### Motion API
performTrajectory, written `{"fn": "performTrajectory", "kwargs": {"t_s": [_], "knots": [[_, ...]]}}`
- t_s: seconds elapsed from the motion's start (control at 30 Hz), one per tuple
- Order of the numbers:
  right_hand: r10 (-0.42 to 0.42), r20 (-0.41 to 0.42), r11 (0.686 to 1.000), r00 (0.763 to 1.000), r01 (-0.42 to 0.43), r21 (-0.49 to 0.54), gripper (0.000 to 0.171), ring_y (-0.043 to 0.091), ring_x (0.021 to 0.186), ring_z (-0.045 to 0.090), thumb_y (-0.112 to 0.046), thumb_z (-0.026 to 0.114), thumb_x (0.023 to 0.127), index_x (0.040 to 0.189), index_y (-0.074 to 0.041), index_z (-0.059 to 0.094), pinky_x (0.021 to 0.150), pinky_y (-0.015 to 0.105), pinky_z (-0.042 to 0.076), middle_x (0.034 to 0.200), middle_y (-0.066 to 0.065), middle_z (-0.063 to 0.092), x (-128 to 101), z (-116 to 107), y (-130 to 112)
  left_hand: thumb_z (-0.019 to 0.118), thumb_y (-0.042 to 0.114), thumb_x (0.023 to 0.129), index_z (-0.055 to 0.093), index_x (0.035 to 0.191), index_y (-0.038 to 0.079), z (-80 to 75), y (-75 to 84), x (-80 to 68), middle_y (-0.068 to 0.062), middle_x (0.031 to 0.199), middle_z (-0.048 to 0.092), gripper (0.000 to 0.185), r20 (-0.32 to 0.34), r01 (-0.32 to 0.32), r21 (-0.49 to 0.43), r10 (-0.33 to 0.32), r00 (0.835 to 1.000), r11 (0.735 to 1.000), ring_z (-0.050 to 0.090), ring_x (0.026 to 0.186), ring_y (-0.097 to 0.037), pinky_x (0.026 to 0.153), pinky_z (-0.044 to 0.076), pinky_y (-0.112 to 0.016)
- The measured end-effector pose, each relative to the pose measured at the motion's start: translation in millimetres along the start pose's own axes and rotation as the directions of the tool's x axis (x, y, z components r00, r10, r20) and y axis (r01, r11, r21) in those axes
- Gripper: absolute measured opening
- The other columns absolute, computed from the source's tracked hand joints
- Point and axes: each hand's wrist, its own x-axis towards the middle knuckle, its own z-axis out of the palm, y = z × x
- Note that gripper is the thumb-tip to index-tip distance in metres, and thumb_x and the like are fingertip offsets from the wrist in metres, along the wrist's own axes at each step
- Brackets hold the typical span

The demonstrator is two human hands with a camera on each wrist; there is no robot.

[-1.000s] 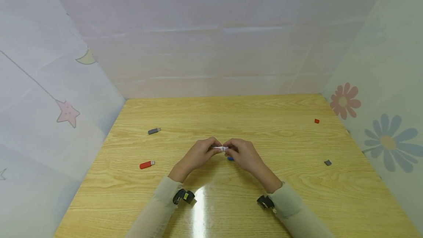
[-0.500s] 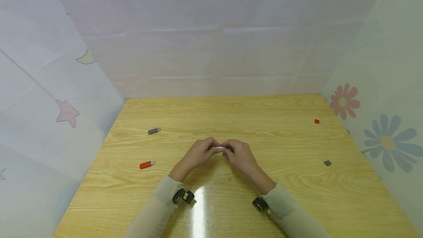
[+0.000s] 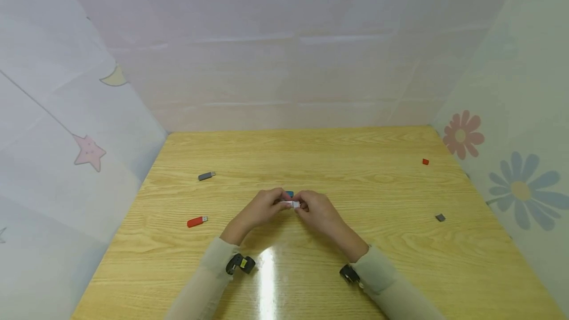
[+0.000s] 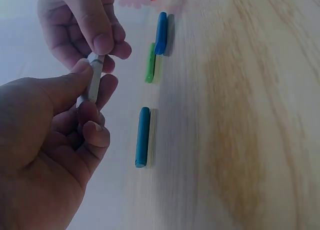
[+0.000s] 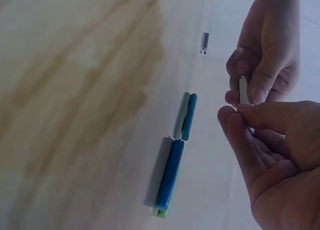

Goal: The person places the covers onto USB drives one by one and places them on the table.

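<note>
Between both hands is a white USB flash drive point(image 3: 290, 204), with a seam across it near its right end. My left hand point(image 3: 260, 210) pinches its longer left part between thumb and fingers. The fingertips of my right hand point(image 3: 321, 213) pinch the other end, the cap side. In the left wrist view, the drive point(image 4: 93, 82) tilts up toward the right hand's thumb. On the table beside the hands lie a teal stick point(image 4: 143, 137), a blue stick point(image 4: 160, 34) and a green one point(image 4: 150, 63). In the head view the hands mostly hide these.
On the table's left side lie a grey USB flash drive point(image 3: 206, 176) and a red USB flash drive point(image 3: 196, 221), their metal plugs bare. A small red cap point(image 3: 425, 161) and a grey cap point(image 3: 440, 218) lie at the right. Printed walls enclose the table.
Both hands have shifted slightly left and nearer the person, carrying the white drive. Something blue below the right hand has gone out of sight, and a teal piece now shows behind the fingers.
</note>
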Motion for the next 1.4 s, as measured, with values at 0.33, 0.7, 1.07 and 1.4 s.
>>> {"fn": "performTrajectory", "kwargs": {"t_s": [0.33, 0.7, 1.07, 1.4], "knots": [[0.025, 0.08, 0.988, 0.996, -0.012, -0.151, 0.007, 0.012, 0.079, 0.066, -0.013, 0.078, 0.089, 0.095, -0.011, 0.074, 0.068, 0.031, 0.055, 0.089, -0.001, 0.072, 2, 2, -5, 0.067, 0.014, 0.1, 0.066, 0.114, 0.011, -1.9, -3.2, -5.0, 0.002, 0.1, 0.068, 0.015, 0.062, 0.059, 0.081, -0.064, 0.996, 0.995, 0.059, 0.081, -0.011, 0.071, 0.052, -0.028], [0.022, 0.189, 0.972, 0.982, 0.023, -0.233, 0.01, 0.015, 0.076, 0.056, -0.009, 0.077, 0.09, 0.098, -0.004, 0.075, 0.068, 0.034, 0.053, 0.089, 0.006, 0.063, 12, 12, -9, 0.072, 0.014, 0.096, 0.07, 0.103, 0.01, 0.0, -3.8, -5.6, 0.002, 0.093, 0.068, 0.008, 0.058, 0.062, 0.209, -0.076, 0.995, 0.976, 0.059, 0.079, -0.01, 0.07, 0.051, -0.027], [0.082, 0.246, 0.966, 0.966, -0.016, -0.257, 0.004, 0.015, 0.069, 0.049, -0.006, 0.071, 0.094, 0.096, -0.005, 0.074, 0.061, 0.03, 0.046, 0.083, 0.004, 0.057, 18, 20, -11, 0.074, 0.012, 0.094, 0.071, 0.098, 0.011, 0.4, -7.3, -6.4, 0.0, 0.094, 0.068, 0.005, 0.024, 0.047, 0.273, -0.056, 0.998, 0.961, 0.062, 0.086, -0.014, 0.076, 0.053, -0.031], [0.094, 0.268, 0.96, 0.959, -0.016, -0.28, 0.008, 0.015, 0.074, 0.051, -0.008, 0.071, 0.095, 0.088, -0.009, 0.068, 0.064, 0.031, 0.047, 0.086, 0.003, 0.06, 21, 25, -12, 0.076, 0.011, 0.092, 0.071, 0.097, 0.009, -1.2, -9.3, -7.9, -0.001, 0.092, 0.066, 0.007, 0.028, 0.028, 0.309, -0.038, 0.999, 0.951, 0.062, 0.085, -0.015, 0.075, 0.053, -0.032]]}}
